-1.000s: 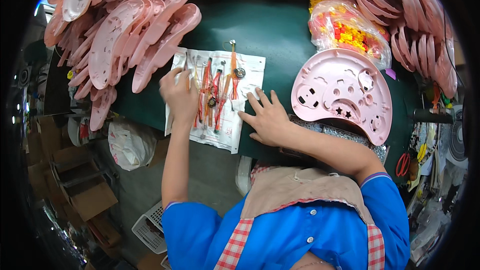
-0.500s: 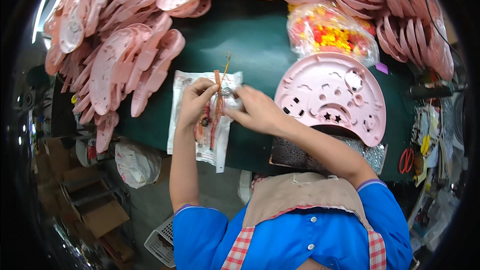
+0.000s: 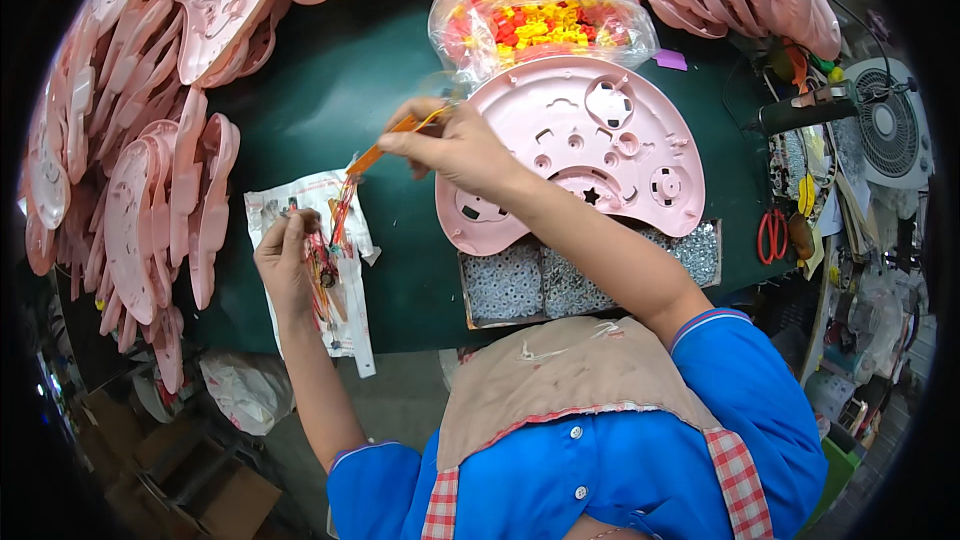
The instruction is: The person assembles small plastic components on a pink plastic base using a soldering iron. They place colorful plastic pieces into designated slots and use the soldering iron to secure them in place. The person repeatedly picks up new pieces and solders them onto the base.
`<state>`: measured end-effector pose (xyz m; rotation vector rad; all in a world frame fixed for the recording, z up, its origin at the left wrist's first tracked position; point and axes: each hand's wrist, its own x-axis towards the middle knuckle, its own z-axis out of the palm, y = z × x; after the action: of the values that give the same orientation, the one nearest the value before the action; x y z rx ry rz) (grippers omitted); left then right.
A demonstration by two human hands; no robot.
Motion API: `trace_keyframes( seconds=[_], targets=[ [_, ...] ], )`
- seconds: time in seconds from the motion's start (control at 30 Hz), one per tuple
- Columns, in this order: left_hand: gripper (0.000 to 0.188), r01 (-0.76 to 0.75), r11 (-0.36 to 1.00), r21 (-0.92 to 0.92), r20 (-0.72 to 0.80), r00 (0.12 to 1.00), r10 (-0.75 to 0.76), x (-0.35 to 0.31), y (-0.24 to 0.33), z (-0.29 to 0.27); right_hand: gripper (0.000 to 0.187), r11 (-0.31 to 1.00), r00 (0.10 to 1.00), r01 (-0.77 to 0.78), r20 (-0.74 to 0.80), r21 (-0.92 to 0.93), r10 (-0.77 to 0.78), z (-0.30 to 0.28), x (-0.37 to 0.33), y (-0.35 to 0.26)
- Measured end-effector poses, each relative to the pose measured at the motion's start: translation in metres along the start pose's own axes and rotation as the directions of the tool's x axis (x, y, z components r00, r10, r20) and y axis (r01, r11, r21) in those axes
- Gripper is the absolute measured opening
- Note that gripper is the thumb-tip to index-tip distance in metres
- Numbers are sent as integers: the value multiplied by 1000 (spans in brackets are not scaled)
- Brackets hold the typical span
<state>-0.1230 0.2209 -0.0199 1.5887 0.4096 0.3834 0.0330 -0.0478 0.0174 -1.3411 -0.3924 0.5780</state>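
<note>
Lifted away from the packet since half a second ago, the right hand (image 3: 455, 145) has swung across to the nine o'clock rim of the moulded pink plastic shell (image 3: 570, 140), drawing an orange flat strip (image 3: 375, 152) along; the left hand (image 3: 285, 265) has stayed over the white packet (image 3: 325, 188), which lies at the shell's eight o'clock on the dark green tabletop (image 3: 310, 90).

Right thumb and fingers are closed narrow on the strip's upper end; its lower end hangs toward seven o'clock, just above the packet's upper right corner, where thin red leads run down into the wire bundle (image 3: 340, 225); left fingertips are bunched together at the bundle's ten o'clock edge, though whether they pinch a lead cannot be told.

Strip and leads look very light and limp, likely to snag on one another, with fragile joins; the flat orange part seems the safer hold, rather than the thin wires; the shell looks stiff, light and somewhat slippery, best held by its outer rim.

Around it, small metal pieces (image 3: 503, 285) sit at seven o'clock; a clear bag of yellow and red parts (image 3: 540, 25) lies at twelve; stacked pink shells (image 3: 140, 220) crowd nine o'clock.
</note>
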Motion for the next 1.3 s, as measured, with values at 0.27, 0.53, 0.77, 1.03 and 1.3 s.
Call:
trace_keyframes(
  seconds=[0.27, 0.53, 0.77, 1.03, 1.3],
  targets=[
    [66, -597, 387, 702, 354, 765, 537, 8, 80, 132, 19, 959, 986, 167, 10, -230, -169, -54, -23, -25],
    [29, -230, 859, 458, 356, 933, 60, 41, 88, 95, 32, 220, 970, -98, -143, -970, -198, -221, 29, -55],
    [35, -319, 860, 398, 599, 801, 19, 65, 141, 83, 46, 98, 992, -124, -126, -987, -10, -268, 64, -12],
    [34, -310, 706, 637, 454, 891, -17, 84, 79, 78, 33, 781, 946, 134, -157, -610, -285, -197, -30, -55],
    [49, -738, 407, 538, 565, 674, 476, -11, 60, 196, 21, 666, 946, 316, 280, -675, -164, -145, -114, 3]
  ],
)
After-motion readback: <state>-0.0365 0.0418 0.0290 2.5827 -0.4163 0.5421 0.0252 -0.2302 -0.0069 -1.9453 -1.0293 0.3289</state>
